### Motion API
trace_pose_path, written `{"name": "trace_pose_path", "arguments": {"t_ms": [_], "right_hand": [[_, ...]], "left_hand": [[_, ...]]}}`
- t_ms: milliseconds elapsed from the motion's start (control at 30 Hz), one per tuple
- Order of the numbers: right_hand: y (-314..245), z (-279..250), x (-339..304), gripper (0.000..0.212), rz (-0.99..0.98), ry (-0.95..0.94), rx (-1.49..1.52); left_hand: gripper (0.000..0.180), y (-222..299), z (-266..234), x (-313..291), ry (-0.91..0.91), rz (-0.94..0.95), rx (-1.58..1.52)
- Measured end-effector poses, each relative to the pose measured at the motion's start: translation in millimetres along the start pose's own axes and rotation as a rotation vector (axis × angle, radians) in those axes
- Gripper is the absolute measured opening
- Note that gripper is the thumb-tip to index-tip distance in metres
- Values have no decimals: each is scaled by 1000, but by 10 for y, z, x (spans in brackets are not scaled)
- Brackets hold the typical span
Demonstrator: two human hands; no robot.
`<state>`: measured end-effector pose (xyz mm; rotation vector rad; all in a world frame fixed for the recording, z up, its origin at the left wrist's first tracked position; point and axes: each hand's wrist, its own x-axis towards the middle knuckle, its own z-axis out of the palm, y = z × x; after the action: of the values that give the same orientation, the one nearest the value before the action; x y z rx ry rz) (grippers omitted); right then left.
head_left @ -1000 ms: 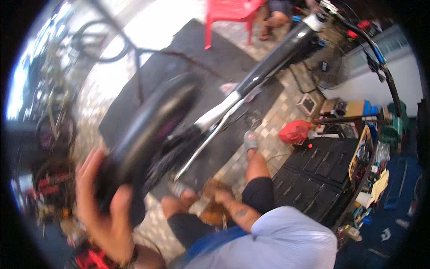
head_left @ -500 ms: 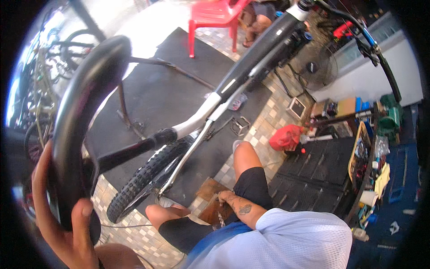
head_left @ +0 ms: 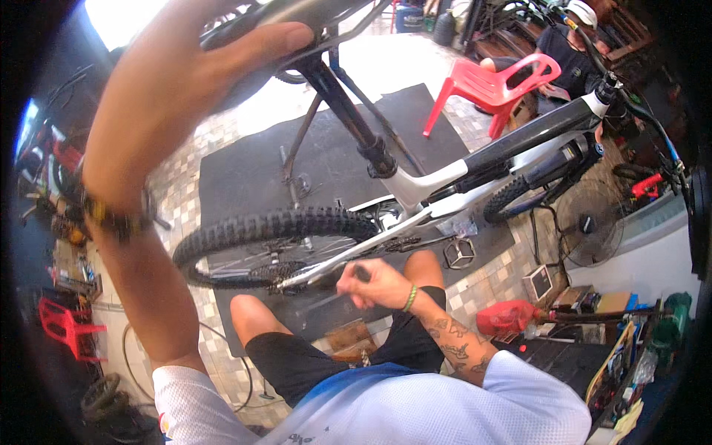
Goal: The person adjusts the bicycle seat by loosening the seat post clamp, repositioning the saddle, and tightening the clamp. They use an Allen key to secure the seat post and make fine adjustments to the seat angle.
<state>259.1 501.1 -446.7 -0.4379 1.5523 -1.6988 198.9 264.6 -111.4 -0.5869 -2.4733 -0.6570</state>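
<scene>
A white and black mountain bike [head_left: 437, 178] stands in front of me, its knobby rear wheel [head_left: 282, 222] toward my left. High at the upper left, my left hand [head_left: 200, 78] grips the bike's dark saddle [head_left: 259, 78], the thumb lying along its edge. Below the saddle runs the black seatpost [head_left: 345, 111]. My right hand [head_left: 382, 284] is closed above my lap, near the rear end of the frame and the hub. The dark end of a small object [head_left: 362, 273] shows at its curled fingers; the rest is hidden.
A black mat [head_left: 252, 170] lies on the tiled floor under the bike. Beyond it are a red plastic chair [head_left: 489, 85] and a seated person [head_left: 567, 67]. A fan [head_left: 586, 222] and a red bag [head_left: 508, 317] stand to the right. Another red chair [head_left: 70, 326] is at left.
My right hand has risen from my lap toward the rear wheel, now closed with a dark object showing. The view has swung, and my left hand and the saddle appear higher in it.
</scene>
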Motion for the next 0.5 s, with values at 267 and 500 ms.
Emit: {"name": "trace_pose_path", "arguments": {"t_ms": [267,500], "right_hand": [[-918,-166,-242,35,-861,321,210],[-1007,210,-211,48,-841,328,283]], "left_hand": [[79,346,-189,22,-122,-212,233],[78,194,-79,141,-136,-155,180]]}}
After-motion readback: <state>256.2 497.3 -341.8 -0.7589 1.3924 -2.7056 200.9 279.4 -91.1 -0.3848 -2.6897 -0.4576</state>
